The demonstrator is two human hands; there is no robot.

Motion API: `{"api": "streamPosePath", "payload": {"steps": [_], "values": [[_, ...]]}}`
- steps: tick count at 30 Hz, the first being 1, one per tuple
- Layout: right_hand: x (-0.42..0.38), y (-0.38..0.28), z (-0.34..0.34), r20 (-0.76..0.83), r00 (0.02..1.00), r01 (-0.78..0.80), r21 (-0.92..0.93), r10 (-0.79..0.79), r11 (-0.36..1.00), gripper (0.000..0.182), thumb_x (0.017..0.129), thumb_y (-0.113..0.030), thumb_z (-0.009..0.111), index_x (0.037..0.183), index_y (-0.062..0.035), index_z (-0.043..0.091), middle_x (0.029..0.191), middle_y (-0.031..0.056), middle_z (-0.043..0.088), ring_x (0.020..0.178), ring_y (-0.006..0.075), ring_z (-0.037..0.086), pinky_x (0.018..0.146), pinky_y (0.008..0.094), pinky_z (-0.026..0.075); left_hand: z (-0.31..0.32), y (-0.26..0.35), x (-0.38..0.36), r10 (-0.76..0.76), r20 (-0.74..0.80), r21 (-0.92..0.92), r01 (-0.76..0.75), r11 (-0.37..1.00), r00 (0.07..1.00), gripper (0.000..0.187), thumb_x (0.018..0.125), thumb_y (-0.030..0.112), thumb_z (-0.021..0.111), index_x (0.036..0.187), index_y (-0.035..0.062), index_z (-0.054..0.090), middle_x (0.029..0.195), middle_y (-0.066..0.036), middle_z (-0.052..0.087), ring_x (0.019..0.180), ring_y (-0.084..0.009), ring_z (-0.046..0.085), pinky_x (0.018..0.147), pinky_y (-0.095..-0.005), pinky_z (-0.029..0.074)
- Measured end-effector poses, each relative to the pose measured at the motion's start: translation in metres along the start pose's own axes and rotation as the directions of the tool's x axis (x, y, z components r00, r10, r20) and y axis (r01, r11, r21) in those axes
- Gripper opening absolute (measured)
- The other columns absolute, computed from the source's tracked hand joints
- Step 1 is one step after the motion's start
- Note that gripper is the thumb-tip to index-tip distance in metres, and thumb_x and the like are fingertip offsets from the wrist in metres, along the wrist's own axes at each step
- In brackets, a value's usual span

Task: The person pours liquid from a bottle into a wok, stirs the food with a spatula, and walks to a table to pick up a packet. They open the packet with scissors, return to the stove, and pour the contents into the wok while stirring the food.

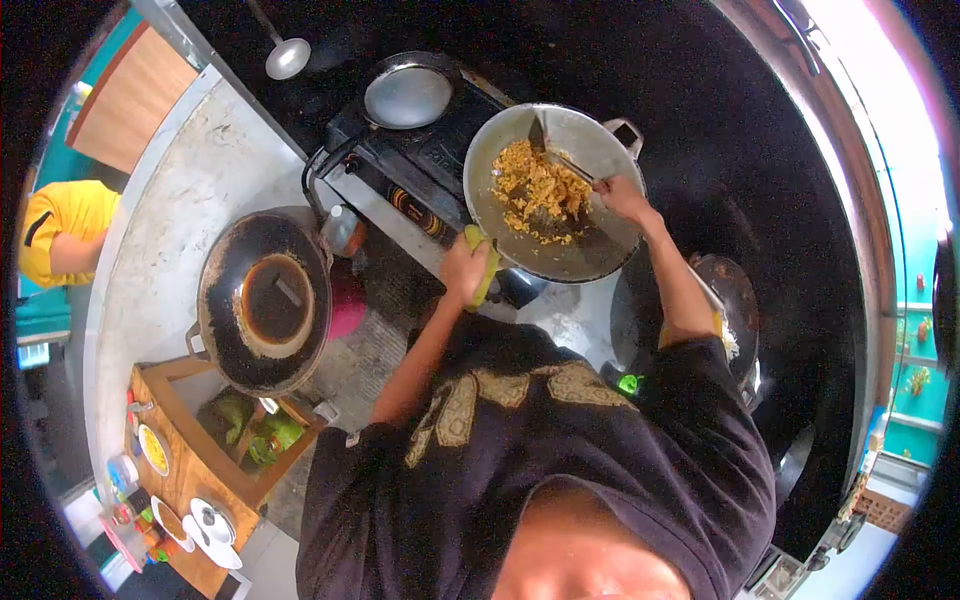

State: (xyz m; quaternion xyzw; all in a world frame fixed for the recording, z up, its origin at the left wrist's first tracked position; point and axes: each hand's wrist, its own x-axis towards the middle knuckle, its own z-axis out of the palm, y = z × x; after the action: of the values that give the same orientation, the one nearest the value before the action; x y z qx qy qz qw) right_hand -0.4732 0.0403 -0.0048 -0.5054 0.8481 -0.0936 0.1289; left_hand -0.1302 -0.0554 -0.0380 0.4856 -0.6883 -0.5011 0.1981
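Observation:
A large metal wok [590,262] with browned, crumbly food [535,190] in it sits in front of me at the stove. My right hand [622,198] is wrapped round the handle of a spatula [567,164], whose blade rests among the food near the wok's far side. At the wok's near left rim, my left hand [465,265] grips a yellow-green cloth [486,275] against the wok's edge.
A small pan [408,97] stands on the black stove [400,160]. To the left, a blackened wok [225,300] rests by a pale counter [150,210]. A wooden table [190,470] holds dishes. Another person's yellow sleeve [75,215] shows at far left.

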Motion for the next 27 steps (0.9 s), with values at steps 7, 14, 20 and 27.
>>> {"api": "streamPosePath", "payload": {"steps": [7, 14, 20, 27], "values": [[-0.068, -0.137, -0.034, 0.277, 0.959, 0.179, -0.432, -0.059, 0.884, 0.019, 0.076, -0.009, 0.046, 0.081, -0.0022, 0.063, 0.084, 0.0178, 0.063, 0.079, 0.0327, 0.062, 0.067, 0.0445, 0.049, 0.009, -0.007, 0.0, 0.044, 0.01, -0.122, -0.042, 0.992, 0.999, 0.04, 0.076, 0.025, 0.054, 0.104, -0.0027, 0.047, 0.091, -0.026, 0.057, 0.088, -0.0414, 0.054, 0.077, -0.0452, 0.041], [-0.08, -0.101, 0.007, 0.198, 0.978, 0.066, -0.571, 0.059, 0.818, 0.013, 0.076, -0.014, 0.051, 0.074, -0.0119, 0.064, 0.075, 0.0117, 0.063, 0.066, 0.026, 0.064, 0.055, 0.0344, 0.05, 0.005, -0.007, 0.0, 0.081, 0.066, -0.127, -0.072, 0.989, 0.995, 0.04, 0.075, 0.024, 0.054, 0.102, -0.0049, 0.046, 0.09, -0.026, 0.057, 0.087, -0.0419, 0.053, 0.077, -0.0456, 0.04], [-0.109, -0.165, -0.037, 0.313, 0.948, 0.174, -0.66, 0.057, 0.731, 0.015, 0.076, -0.015, 0.051, 0.078, -0.0113, 0.065, 0.072, 0.0082, 0.064, 0.065, 0.0235, 0.064, 0.054, 0.0317, 0.049, 0.001, -0.004, 0.0, -0.037, 0.187, -0.223, 0.079, 0.972, 0.982, 0.037, 0.075, 0.024, 0.052, 0.1, -0.0029, 0.047, 0.089, -0.025, 0.057, 0.086, -0.041, 0.054, 0.077, -0.0442, 0.041], [-0.095, -0.131, 0.008, 0.216, 0.958, -0.012, -0.624, 0.187, 0.782, 0.009, 0.075, -0.013, 0.053, 0.077, -0.0113, 0.062, 0.074, 0.0083, 0.064, 0.069, 0.0208, 0.064, 0.051, 0.0334, 0.048, 0.0, -0.011, -0.001, -0.03, 0.26, -0.25, 0.098, 0.963, 0.965, 0.042, 0.075, 0.026, 0.051, 0.101, -0.0067, 0.046, 0.091, -0.027, 0.056, 0.087, -0.0422, 0.054, 0.077, -0.0446, 0.041]]}}
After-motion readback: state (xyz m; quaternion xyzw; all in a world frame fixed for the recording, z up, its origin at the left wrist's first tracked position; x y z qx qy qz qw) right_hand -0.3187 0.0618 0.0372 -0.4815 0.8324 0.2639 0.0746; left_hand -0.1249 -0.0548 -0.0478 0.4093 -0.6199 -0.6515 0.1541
